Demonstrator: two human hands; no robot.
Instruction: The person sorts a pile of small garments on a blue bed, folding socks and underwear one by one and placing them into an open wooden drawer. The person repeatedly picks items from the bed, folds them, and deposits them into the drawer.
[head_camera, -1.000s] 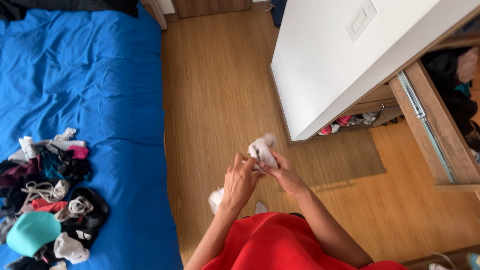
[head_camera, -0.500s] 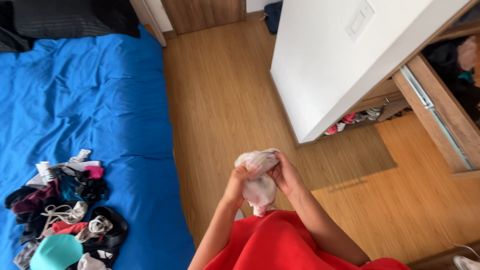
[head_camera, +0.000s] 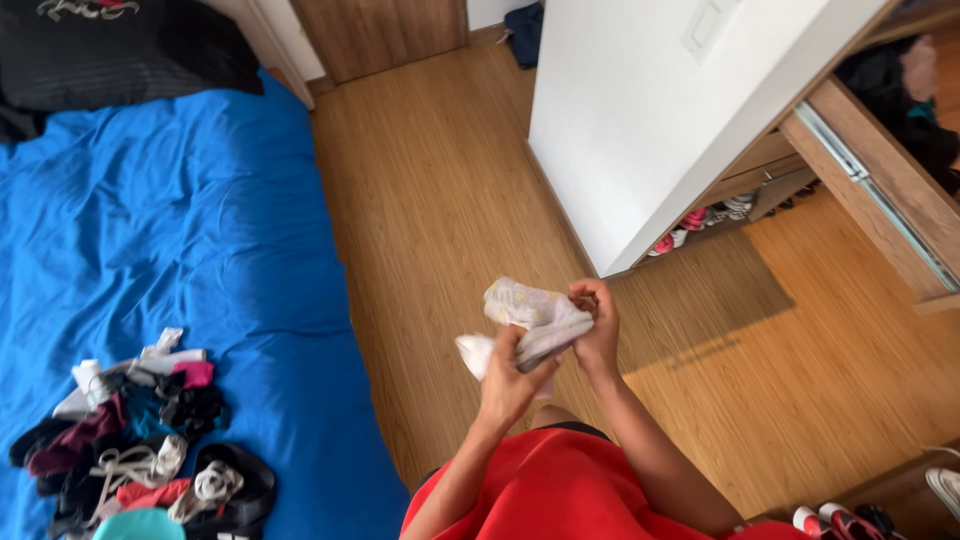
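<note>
I see both hands up in front of the red skirt (head_camera: 560, 490), over the wood floor (head_camera: 440, 200). Left hand (head_camera: 508, 385) comes up from below, wrist bent back a bit, fingers curled round the lower part of a small whitish garment (head_camera: 530, 318), thumb pressed on the cloth. Right hand (head_camera: 598, 325) sits higher & to the right, forearm angled in from lower right, fingers bunched tight, pinching the garment's right edge. Cloth is crumpled between the 2 hands, a loose bit sticking out left of the left hand. Blue bed (head_camera: 180, 220) lies to the left w/ a pile of small clothes (head_camera: 130, 440) near its lower edge, well apart from the hands. White wardrobe door (head_camera: 650, 110) stands open upper right.
</note>
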